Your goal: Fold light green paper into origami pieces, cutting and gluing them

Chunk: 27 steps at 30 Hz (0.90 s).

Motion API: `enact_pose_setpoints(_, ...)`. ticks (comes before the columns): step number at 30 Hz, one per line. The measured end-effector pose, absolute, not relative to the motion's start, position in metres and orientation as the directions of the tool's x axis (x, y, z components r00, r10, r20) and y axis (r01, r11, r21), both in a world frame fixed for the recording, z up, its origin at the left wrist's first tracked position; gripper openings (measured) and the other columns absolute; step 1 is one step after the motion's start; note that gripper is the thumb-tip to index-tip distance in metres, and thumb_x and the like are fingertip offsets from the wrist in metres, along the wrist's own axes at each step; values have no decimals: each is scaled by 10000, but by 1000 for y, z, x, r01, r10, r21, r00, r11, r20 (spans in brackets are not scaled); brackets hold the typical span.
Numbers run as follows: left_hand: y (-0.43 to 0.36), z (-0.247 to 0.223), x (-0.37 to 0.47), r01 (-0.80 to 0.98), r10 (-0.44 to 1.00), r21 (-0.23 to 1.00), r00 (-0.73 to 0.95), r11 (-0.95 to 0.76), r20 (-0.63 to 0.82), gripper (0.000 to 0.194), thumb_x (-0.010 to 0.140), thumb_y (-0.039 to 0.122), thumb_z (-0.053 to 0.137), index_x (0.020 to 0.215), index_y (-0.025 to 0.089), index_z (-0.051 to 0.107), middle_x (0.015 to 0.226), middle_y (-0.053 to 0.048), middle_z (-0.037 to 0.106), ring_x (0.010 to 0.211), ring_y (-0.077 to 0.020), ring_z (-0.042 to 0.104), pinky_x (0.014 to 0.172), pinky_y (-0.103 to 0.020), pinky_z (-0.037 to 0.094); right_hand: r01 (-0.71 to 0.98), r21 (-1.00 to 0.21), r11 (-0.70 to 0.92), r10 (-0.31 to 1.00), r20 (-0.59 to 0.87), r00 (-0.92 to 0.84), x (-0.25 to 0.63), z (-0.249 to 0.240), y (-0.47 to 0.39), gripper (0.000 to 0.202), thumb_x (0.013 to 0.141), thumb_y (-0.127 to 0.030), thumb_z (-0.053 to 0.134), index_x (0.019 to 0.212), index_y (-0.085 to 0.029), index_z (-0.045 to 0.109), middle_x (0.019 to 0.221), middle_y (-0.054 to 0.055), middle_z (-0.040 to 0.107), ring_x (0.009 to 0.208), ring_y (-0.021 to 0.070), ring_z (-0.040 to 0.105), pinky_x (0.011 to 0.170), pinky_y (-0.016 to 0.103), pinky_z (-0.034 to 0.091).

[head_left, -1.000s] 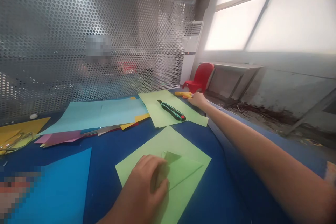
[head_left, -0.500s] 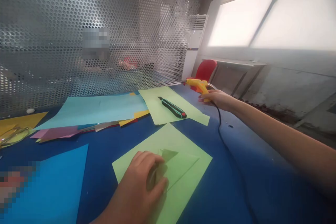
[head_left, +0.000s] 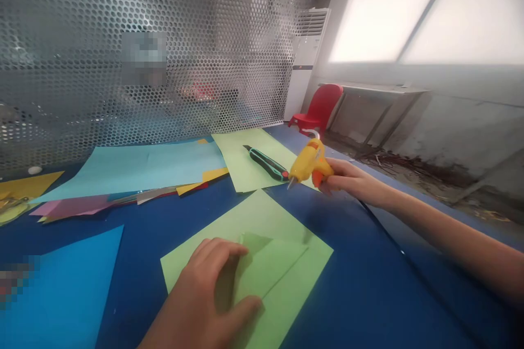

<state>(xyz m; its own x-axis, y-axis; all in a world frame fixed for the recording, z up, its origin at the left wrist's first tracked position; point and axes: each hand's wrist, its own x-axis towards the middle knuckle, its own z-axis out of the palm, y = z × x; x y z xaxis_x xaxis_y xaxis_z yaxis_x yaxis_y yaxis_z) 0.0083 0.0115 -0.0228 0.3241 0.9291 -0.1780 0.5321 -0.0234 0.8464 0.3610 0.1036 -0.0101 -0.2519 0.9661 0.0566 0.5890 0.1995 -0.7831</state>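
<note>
Head view: the right hand (head_left: 346, 177) is grasping a yellow glue gun (head_left: 307, 162) by its handle, fingers wrapping around it. The glue gun is hanging above the blue table (head_left: 347, 305), its nozzle pointing downward near the red end of a utility knife (head_left: 268, 164). A dark cord (head_left: 403, 252) is running from the handle side toward the lower right.

The left hand (head_left: 204, 294) is resting on a folded green piece (head_left: 266, 262); its thumb and fingers are standing apart, in a released posture. The folded green piece is lying on a light green sheet (head_left: 262, 212), at the near center of the table.

The utility knife is lying on a second green sheet (head_left: 229, 155) beyond. A light blue sheet (head_left: 155, 172) is covering other papers at far left; a darker blue sheet (head_left: 73, 294) is lying at near left. Behind, a perforated metal panel (head_left: 184, 38) is standing along the far edge.
</note>
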Motion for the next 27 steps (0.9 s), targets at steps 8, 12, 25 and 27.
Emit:
enact_pose_setpoints(8, 15, -32, 5, 534, 934, 842, 336, -80, -124, 348, 720, 354, 704, 1065, 314, 722, 1162, -5, 701, 1112, -260, 628, 992, -403, 492, 695, -596, 401, 913, 203, -353, 319, -9, 82, 92, 839, -310, 561, 851, -245, 624, 727, -7, 663, 589, 174, 576, 544, 290, 484)
enact_pose_setpoints(12, 16, -33, 4, 524, 929, 846, 352, -98, -111, 345, 727, 346, 707, 1071, 314, 717, 1146, 3, 692, 1107, -250, 614, 984, -386, 480, 720, -505, 475, 879, 236, -415, 310, -11, 78, 125, 834, -310, 553, 887, -230, 632, 715, 8, 672, 571, 174, 580, 537, 287, 467)
enact_pose_setpoints(25, 15, -29, 6, 520, 925, 853, 343, -42, -163, 350, 722, 364, 688, 1069, 327, 706, 1150, 14, 681, 1109, -246, 601, 976, -390, 483, 694, -289, 659, 750, 322, -578, 293, -18, 73, 93, 836, -206, 475, 856, -263, 545, 724, 23, 689, 606, 202, 640, 612, 300, 488)
enact_pose_setpoints(27, 15, -29, 5, 521, 922, 852, 354, -57, -155, 349, 725, 361, 681, 1071, 320, 703, 1145, 13, 682, 1104, -240, 602, 977, -382, 482, 690, -259, 676, 733, 337, -591, 293, -17, 73, 86, 833, -193, 472, 829, -268, 514, 679, 12, 653, 572, 195, 602, 597, 297, 473)
